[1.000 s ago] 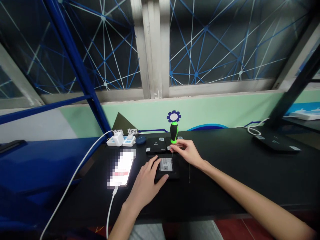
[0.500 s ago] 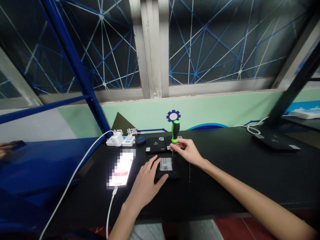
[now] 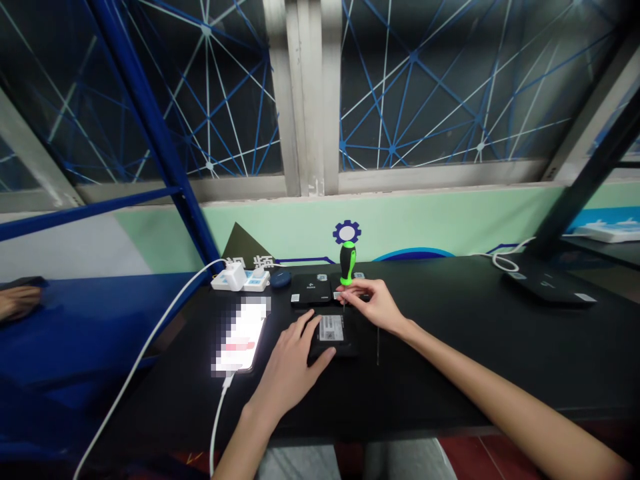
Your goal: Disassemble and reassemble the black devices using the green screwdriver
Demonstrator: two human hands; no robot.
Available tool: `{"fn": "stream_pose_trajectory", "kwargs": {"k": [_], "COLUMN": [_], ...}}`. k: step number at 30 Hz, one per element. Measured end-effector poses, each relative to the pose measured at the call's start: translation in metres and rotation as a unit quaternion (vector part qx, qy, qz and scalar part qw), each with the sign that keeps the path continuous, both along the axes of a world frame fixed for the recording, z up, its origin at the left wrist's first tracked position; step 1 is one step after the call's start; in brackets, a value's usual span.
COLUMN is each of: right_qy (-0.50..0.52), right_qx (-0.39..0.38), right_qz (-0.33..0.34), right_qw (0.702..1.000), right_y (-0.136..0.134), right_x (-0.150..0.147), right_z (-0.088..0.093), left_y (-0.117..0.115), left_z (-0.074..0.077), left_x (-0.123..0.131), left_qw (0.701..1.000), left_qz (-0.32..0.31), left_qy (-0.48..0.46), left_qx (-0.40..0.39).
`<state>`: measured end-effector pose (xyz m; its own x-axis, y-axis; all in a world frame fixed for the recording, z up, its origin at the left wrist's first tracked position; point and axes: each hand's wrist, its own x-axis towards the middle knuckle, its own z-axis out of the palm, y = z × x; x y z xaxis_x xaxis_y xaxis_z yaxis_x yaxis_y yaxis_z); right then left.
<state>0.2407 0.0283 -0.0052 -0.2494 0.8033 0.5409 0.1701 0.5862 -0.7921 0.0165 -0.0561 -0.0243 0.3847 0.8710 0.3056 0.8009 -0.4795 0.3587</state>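
Note:
A black screwdriver (image 3: 348,264) with green trim stands nearly upright, handle on top. My right hand (image 3: 373,300) has its fingers closed in a pinch around the lower part, just below the handle. The shaft points down at the far edge of a flat black box (image 3: 345,349); whether the tip touches is too small to tell. My left hand (image 3: 295,350) lies on the left side of that box, fingers stretched and thumb apart near its front edge. On the box's top is a white printed label (image 3: 331,327). A thin metal rod (image 3: 378,348) lies right of the box.
Behind stand two more black boxes (image 3: 311,288) and a dark blue round object (image 3: 281,279). Left are a lit phone (image 3: 245,337) on a white cable (image 3: 216,427) and a power strip (image 3: 255,283). A black device (image 3: 547,285) lies far right. Another person's hand (image 3: 20,301) shows at left.
The screwdriver handle has turned, so a green strip now faces me, and it stands slightly further left. My left hand stays in place. The other person's hand at left has shifted.

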Motion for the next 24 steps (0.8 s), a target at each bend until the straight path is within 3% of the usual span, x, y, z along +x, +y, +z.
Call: {"fn": "stream_pose_trajectory", "kwargs": {"k": [17,24], "right_qy": [0.001,-0.023], "right_qx": [0.009,0.018], "right_qz": [-0.042,0.004], "right_qw": [0.999,1.000], "right_y": [0.0028,0.0020], "right_x": [-0.0009,0.0021], "right_z": [-0.0033,-0.0009], "left_y": [0.0008,0.0011], "left_z": [0.0009,0.0001], "left_x": [0.0009,-0.0007], "left_qw": [1.000,1.000], "left_qz": [0.003,0.000], "left_qy": [-0.002,0.001], "left_qx": [-0.003,-0.002]}}
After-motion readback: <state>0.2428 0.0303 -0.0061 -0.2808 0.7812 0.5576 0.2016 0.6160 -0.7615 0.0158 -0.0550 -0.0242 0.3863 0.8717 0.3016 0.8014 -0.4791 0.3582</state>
